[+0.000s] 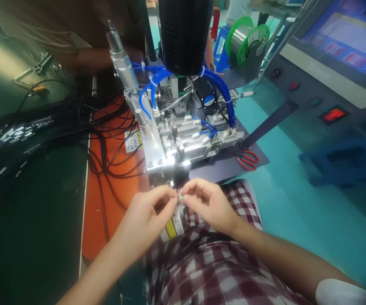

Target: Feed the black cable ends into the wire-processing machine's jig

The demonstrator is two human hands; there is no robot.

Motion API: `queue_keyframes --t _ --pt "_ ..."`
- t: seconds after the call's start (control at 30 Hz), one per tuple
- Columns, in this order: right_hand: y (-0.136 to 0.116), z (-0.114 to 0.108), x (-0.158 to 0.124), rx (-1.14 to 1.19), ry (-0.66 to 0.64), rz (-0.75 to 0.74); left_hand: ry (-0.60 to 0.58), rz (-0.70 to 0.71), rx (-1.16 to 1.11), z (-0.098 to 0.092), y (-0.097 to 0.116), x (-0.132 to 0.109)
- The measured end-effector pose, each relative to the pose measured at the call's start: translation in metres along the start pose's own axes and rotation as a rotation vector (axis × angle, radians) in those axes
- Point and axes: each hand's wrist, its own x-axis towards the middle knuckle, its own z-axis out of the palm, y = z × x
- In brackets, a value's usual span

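Note:
My left hand point(149, 214) and my right hand point(210, 206) meet in front of the machine's near edge, fingertips almost touching. Both are closed in a pinch on a small bundle of thin wires point(179, 194), where a bit of red and pale strands show; its ends are hidden by my fingers. Just beyond my hands stands a metal machine point(183, 142) with pneumatic cylinders and blue air tubes point(223, 91). Below my fingers is a metal part bearing a yellow and white label point(172, 228).
Black cables point(106, 156) lie across the orange board point(95, 224) at left. Red-handled cutters point(249, 161) rest on the dark base plate. A solder wire spool point(242, 39) and a control panel point(324, 91) stand at right. A black cylinder point(186, 34) hangs above. Another person's arm appears behind.

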Motion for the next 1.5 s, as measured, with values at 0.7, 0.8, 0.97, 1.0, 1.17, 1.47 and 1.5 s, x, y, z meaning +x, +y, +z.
queue_keyframes --t 0.7,0.8,0.97,1.0,1.17,1.47,1.5 --pt "0.000 0.013 0.002 -0.110 -0.070 -0.046 0.192 -0.001 -0.123 0.003 -0.018 -0.022" --pt "-0.001 0.010 0.003 -0.109 -0.074 -0.057 0.191 -0.035 -0.173 0.002 -0.018 -0.022" --pt "-0.007 0.001 0.009 -0.108 -0.056 -0.013 0.227 -0.010 -0.107 0.001 -0.018 -0.022" --pt "-0.009 0.001 0.010 -0.143 -0.051 -0.043 0.237 0.018 -0.081 0.001 -0.019 -0.023" --pt "-0.014 0.004 0.011 -0.413 -0.057 -0.303 0.277 0.112 0.084 0.002 -0.019 -0.027" --pt "0.007 0.004 0.006 -0.775 0.041 -0.804 0.387 0.156 0.192 0.010 -0.019 -0.030" --pt "0.008 0.004 0.005 -0.699 0.044 -0.731 0.397 0.150 0.163 0.010 -0.019 -0.031"
